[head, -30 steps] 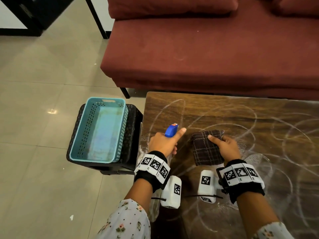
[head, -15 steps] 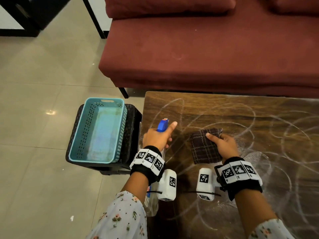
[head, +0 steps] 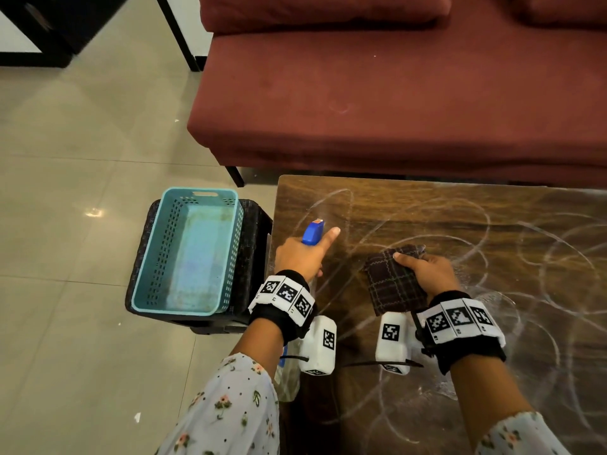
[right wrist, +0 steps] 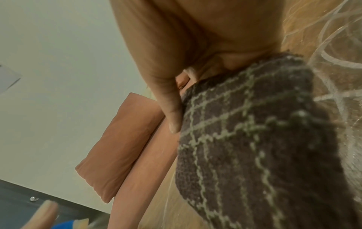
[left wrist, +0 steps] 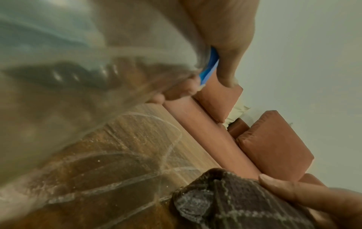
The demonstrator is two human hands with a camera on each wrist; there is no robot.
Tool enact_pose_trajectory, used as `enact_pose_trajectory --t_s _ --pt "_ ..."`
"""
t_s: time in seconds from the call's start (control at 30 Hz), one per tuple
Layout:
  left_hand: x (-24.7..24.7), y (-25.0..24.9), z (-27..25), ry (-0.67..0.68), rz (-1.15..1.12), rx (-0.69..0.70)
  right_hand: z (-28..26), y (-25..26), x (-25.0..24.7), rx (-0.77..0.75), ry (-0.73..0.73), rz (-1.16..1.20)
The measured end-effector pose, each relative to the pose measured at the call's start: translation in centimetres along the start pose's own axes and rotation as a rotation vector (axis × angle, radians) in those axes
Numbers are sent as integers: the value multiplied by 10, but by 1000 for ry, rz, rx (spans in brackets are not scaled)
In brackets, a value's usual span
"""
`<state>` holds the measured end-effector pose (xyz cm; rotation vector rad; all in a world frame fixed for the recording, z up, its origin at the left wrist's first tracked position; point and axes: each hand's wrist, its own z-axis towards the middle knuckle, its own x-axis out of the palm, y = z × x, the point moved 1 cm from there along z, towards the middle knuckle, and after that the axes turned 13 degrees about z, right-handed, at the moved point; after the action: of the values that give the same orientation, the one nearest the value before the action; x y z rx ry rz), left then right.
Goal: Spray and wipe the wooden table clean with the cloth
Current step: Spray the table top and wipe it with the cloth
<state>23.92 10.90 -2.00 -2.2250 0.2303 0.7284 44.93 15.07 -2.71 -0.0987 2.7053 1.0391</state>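
Judged mid-spray, wiping not yet begun: left hand [head: 300,256] wrapped round the bottle [head: 313,232] above the table's [head: 460,221] near-left part, forefinger stretched along the blue head, nozzle aimed at the chalky loops. Right hand [head: 425,272] just beside, fingers curled on the cloth [head: 392,287], pinning it flat to the wood. Next, probably: a trigger squeeze, then cloth swept over the scrawl toward the sofa [head: 394,103].
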Motion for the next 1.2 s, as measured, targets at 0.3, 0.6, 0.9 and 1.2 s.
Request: enact_pose_trajectory --t_s 0.3,0.6,0.9,1.2 --pt "-24 5 26 -93 73 -39 13 10 23 -280 -279 -236" --pt "-48 12 63 -117 73 -51 53 -47 80 -509 -26 -830" --pt "-66 9 93 -147 15 -65 15 -55 193 -747 276 -964" --pt "-82 6 118 -176 46 -54 50 -19 225 -815 413 -1103"
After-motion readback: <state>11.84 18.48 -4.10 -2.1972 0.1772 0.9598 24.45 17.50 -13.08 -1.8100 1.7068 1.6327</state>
